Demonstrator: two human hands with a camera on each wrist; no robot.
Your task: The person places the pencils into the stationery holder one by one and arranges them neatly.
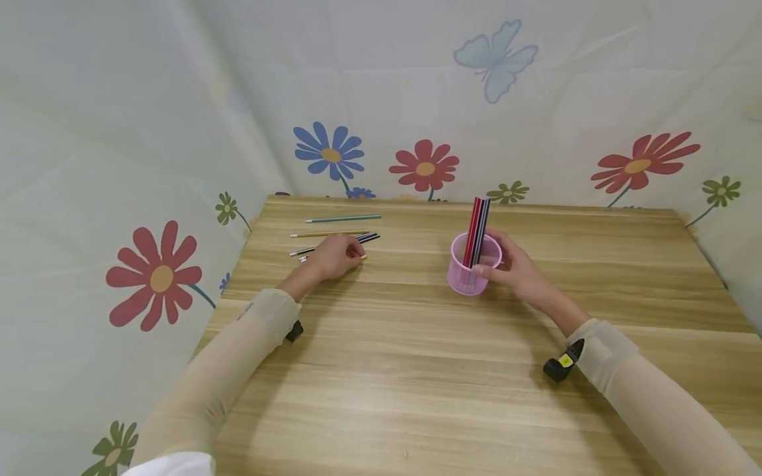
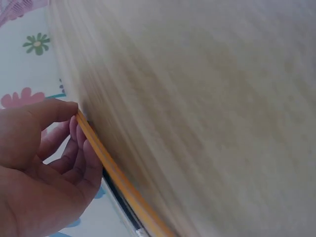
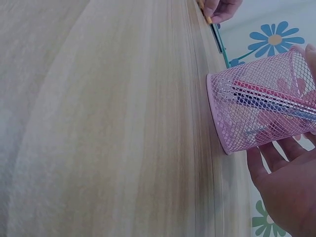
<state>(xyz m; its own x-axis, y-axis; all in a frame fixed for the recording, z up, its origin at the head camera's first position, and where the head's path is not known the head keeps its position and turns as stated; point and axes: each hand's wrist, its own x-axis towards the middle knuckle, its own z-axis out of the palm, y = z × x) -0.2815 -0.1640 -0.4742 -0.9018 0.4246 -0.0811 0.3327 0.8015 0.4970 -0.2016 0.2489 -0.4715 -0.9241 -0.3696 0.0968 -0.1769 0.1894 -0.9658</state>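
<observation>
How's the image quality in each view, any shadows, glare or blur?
Head view: soft shadows and a pale sheen on the tabletop; left wrist view: hazy, wood grain smeared, the orange pencil clearer; right wrist view: grain soft toward the left, the pink mesh cup crisper.

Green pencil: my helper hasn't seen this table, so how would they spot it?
On the wooden table, look toward the far left corner. Loose pencils lie near the left hand; the green pencil lies farthest back, its neighbours being yellow or dark.
</observation>
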